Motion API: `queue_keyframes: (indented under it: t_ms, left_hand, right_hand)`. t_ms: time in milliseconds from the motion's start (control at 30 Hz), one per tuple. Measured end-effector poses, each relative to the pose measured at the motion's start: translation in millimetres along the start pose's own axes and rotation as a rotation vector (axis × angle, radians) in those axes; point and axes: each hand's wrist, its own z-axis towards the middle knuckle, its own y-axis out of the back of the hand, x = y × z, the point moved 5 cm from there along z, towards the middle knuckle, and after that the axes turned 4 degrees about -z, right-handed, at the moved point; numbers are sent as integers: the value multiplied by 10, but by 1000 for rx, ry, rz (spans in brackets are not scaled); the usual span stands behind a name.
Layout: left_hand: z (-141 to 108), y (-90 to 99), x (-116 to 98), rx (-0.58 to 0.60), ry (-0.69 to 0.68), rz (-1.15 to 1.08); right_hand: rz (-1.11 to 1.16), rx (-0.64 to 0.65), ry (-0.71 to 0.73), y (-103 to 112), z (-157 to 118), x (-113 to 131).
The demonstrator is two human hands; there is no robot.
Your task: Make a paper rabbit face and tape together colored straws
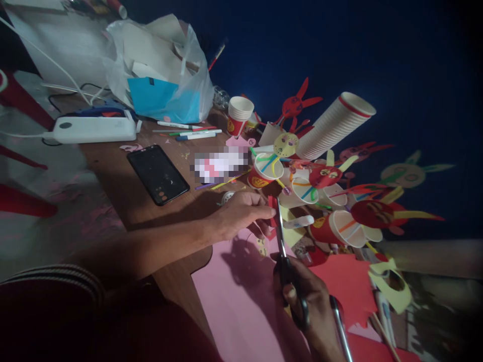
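Observation:
My left hand [247, 213] pinches a small piece of red paper [272, 211] between thumb and fingers. My right hand [307, 296] is wrapped round the black handles of a pair of scissors [281, 241], whose blades point up and lie against the red paper's right edge. Whether the blades are parted I cannot tell. Below both hands a large pink sheet [241, 291] covers part of the wooden table. A small yellow paper face [261, 246] lies on it, close under my left hand.
Several paper cups with paper puppets [264, 168] stand to the right, beside a leaning cup stack [335, 123]. Red paper [349, 286] lies right of my right hand. Left are a phone [158, 173], pens [198, 131], a power strip [94, 129] and a plastic bag [162, 65].

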Motion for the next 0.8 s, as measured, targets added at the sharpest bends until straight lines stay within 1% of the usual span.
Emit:
queue_keyframes:
  t_ms: [300,433,633,800]
  left_hand:
    - [19,12,2,-6,-13,36]
    - [15,2,-5,8,-18,33]
    - [3,-12,-1,25,-8,41]
    - [-8,-15,3,20,0,40]
  right_hand:
    - [-12,-12,28,8,-29,-36]
    - [-57,-11,52,4,-6,-10]
    - [-100,-2,45,-14,9,27]
    - [-90,0,48,-3,-8,22]
